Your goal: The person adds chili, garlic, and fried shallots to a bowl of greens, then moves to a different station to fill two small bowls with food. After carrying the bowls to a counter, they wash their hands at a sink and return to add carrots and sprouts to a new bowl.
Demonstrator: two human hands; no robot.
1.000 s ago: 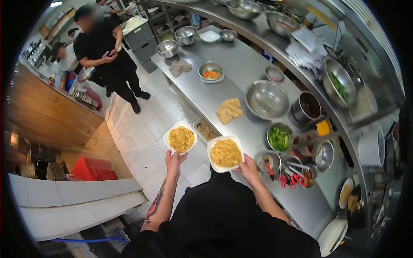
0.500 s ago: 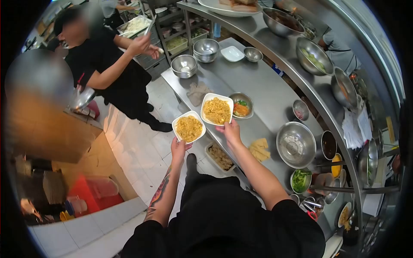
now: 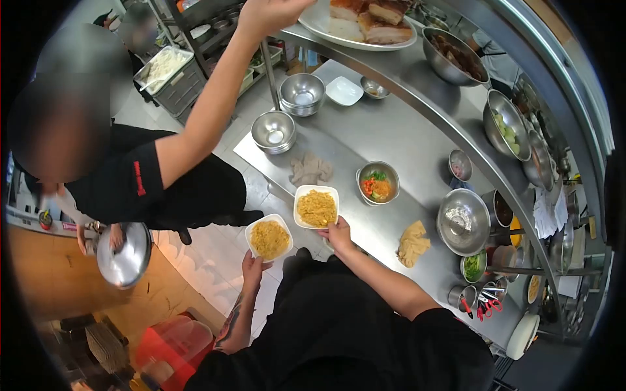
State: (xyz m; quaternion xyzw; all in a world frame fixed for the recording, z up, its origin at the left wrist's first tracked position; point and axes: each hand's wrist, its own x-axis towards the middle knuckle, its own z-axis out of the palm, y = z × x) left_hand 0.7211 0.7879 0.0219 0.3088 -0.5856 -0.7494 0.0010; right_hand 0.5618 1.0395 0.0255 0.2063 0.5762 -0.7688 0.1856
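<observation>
Head view, hands holding noodle plates

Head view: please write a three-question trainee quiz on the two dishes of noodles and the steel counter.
1. True or false: each hand holds one square white dish of yellow noodles.
2. What lies nearest the right-hand dish on the steel counter: (a) red scissors, (b) steel bowl of chopped vegetables, (c) roast meat platter?
3. Which dish is over the floor, not the counter?

Key:
1. True: left hand, left dish; right hand, right dish.
2. b, the vegetable bowl on the counter.
3. The left dish.
</observation>
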